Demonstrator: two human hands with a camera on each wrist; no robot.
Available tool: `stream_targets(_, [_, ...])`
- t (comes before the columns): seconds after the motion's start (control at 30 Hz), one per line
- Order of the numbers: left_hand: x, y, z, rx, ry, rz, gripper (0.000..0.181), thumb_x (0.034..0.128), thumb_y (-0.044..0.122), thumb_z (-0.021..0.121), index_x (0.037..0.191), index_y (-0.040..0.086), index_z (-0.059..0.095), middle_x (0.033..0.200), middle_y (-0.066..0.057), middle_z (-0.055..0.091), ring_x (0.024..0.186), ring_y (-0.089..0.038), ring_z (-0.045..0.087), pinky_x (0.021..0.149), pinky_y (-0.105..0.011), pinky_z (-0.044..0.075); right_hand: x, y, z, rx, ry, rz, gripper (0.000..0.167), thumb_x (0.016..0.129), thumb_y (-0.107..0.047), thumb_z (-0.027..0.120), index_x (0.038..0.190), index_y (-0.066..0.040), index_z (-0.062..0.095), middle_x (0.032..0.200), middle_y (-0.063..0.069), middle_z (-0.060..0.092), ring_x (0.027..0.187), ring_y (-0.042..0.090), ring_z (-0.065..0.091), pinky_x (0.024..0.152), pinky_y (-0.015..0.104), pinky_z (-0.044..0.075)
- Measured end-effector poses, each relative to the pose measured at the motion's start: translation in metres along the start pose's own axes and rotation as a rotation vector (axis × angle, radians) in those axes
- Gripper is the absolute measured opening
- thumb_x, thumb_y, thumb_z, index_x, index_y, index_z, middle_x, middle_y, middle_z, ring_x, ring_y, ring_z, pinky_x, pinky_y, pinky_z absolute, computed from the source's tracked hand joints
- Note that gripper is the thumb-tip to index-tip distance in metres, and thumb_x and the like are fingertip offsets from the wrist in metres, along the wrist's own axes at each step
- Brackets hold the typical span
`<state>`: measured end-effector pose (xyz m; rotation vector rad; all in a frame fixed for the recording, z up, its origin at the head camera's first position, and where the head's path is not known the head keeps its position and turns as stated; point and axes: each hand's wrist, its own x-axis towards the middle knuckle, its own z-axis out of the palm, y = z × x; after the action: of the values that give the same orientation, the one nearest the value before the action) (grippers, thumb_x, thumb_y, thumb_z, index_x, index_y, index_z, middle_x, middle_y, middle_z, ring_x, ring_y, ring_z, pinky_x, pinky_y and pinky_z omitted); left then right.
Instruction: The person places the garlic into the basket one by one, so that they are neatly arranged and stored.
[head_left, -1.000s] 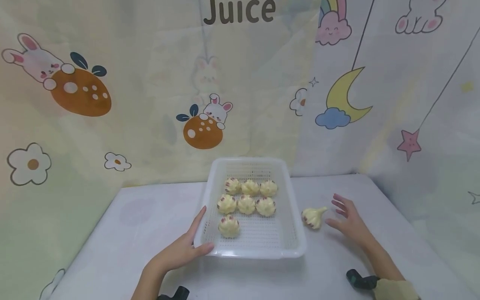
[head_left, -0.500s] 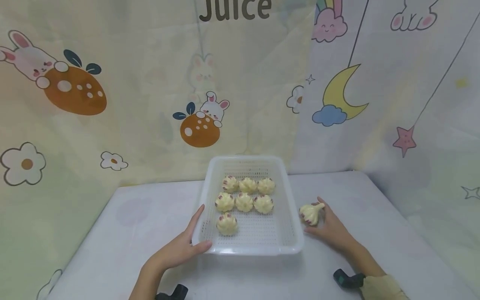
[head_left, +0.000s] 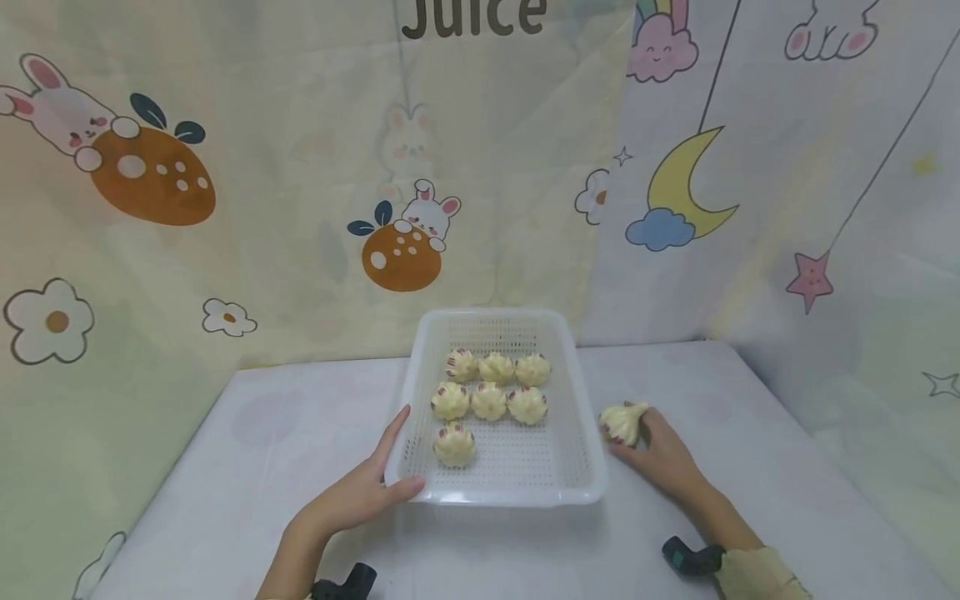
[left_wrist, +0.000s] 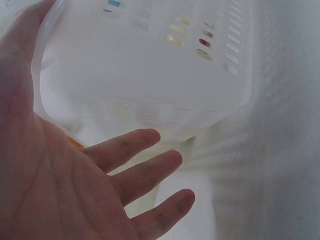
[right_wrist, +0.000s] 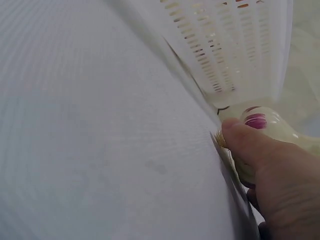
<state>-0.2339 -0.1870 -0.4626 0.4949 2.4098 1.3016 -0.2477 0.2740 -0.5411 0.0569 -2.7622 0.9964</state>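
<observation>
My left hand (head_left: pixel 354 498) rests at the near left corner of a white plastic basket (head_left: pixel 510 497), thumb across the front rim and index finger along the left side. In the left wrist view, the other fingers (left_wrist: pixel 142 175) stretch out loosely below the basket wall (left_wrist: pixel 135 65). Right of the basket, my right hand (head_left: pixel 663 460) grips a garlic bulb (head_left: pixel 618 424) with its stem toward the hand. Purple streaks mark this bulb (right_wrist: pixel 257 121) in the right wrist view, where the thumb (right_wrist: pixel 245 137) presses its side. The fingers behind it are mostly hidden.
Several garlic bulbs (head_left: pixel 489 402) sit in the basket: two rows at the back and middle, one bulb (head_left: pixel 454 444) at front left. A white-covered table (head_left: pixel 300 450) lies beneath. Behind it hangs a printed cloth (head_left: pixel 510 167) with rabbits and a moon.
My right hand has come in from the right with spread fingers and closed round the garlic bulb beside the basket. The left hand stays at the basket's corner.
</observation>
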Motion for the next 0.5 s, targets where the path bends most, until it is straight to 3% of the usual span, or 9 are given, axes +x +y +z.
stream_targets(0.3, [0.0007, 0.0004, 0.0002, -0.009, -0.001, 0.000, 0.092, 0.0889, 0.037, 0.064, 0.149, 0.045, -0.006, 0.152, -0.013, 0.034, 0.131, -0.034, 0.045, 0.102, -0.057, 0.037, 0.0014, -0.0007, -0.0067, -0.019, 0.013, 0.047, 0.084, 0.083, -0.047, 0.069, 0.140, 0.006, 0.037, 0.140, 0.029, 0.041, 0.132, 0.048, 0.032, 0.106, 0.062, 0.024])
stream_targets(0.5, [-0.0004, 0.0023, -0.0007, -0.013, -0.006, -0.008, 0.092, 0.0889, 0.037, 0.064, 0.149, 0.043, -0.006, 0.150, -0.013, 0.038, 0.129, -0.033, 0.047, 0.101, -0.057, 0.037, 0.0004, -0.0030, -0.0089, 0.035, 0.004, 0.135, 0.090, 0.088, -0.054, 0.058, 0.148, 0.004, 0.022, 0.147, 0.030, 0.032, 0.132, 0.050, 0.034, 0.104, 0.062, 0.031])
